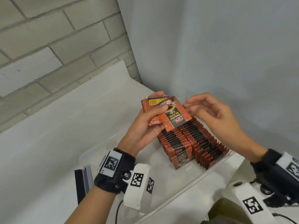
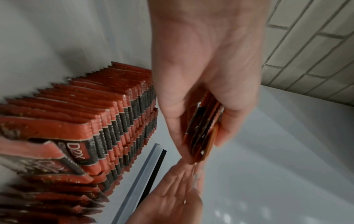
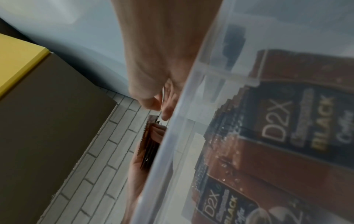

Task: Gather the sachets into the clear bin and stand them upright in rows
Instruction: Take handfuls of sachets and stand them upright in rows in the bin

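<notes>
My left hand [image 1: 157, 109] grips a small stack of red and black coffee sachets [image 1: 171, 115] above the far end of the clear bin [image 1: 97, 151], thumb on top. The right hand [image 1: 188, 106] pinches the right corner of the top sachet, which sits askew on the stack. In the left wrist view the held stack [image 2: 203, 133] shows edge-on, with the right hand [image 2: 172, 195] just below it. Two rows of sachets [image 1: 192, 143] stand upright in the bin beneath both hands. They also show through the bin wall [image 3: 191, 106] in the right wrist view.
The bin stands on a white counter [image 1: 56, 135] in a corner between a brick wall [image 1: 48, 46] and a plain grey wall [image 1: 210, 46]. A black and grey strip [image 1: 83, 183] lies left of the bin. A brown box with a yellow top [image 3: 47, 121] stands nearby.
</notes>
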`<action>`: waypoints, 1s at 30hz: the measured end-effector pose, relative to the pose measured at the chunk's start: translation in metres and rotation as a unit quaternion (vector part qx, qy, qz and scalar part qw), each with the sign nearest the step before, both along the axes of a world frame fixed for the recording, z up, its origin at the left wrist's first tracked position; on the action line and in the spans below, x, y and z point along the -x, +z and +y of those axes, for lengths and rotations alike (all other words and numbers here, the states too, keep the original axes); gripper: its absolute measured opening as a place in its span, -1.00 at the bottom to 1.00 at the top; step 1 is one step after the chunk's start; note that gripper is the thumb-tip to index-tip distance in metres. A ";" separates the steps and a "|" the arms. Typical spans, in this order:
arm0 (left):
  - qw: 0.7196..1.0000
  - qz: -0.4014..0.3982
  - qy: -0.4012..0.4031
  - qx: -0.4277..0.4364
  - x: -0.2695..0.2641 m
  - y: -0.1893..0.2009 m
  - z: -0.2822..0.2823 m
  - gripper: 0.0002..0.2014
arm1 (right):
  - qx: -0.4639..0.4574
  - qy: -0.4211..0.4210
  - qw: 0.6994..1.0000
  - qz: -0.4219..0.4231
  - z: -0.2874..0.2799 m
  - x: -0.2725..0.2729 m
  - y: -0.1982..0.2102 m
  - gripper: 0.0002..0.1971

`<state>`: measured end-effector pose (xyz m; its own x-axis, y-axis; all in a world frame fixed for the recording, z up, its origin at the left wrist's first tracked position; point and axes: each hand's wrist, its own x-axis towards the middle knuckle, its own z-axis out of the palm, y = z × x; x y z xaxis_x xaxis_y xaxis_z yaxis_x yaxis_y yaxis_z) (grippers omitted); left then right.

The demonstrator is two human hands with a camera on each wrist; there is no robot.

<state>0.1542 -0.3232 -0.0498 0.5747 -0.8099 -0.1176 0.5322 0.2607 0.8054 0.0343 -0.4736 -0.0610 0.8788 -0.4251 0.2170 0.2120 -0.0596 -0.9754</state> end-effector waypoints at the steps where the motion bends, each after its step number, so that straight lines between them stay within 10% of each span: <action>1: 1.000 0.004 0.011 0.013 0.000 0.000 0.000 -0.66 | -0.010 0.005 1.000 0.010 0.000 0.000 0.002 -0.92; 4: 0.998 0.006 0.035 0.046 -0.002 -0.002 -0.001 -0.67 | 0.002 0.061 0.996 0.059 -0.001 0.002 0.003 -0.62; 21: 0.997 -0.005 0.021 0.071 -0.004 -0.007 -0.002 -0.55 | -0.077 0.060 0.995 0.034 -0.005 0.005 0.007 -0.80; 30: 0.997 0.030 0.069 0.034 -0.005 -0.002 -0.002 -0.72 | 0.320 0.183 0.926 0.079 -0.009 0.020 -0.001 -0.89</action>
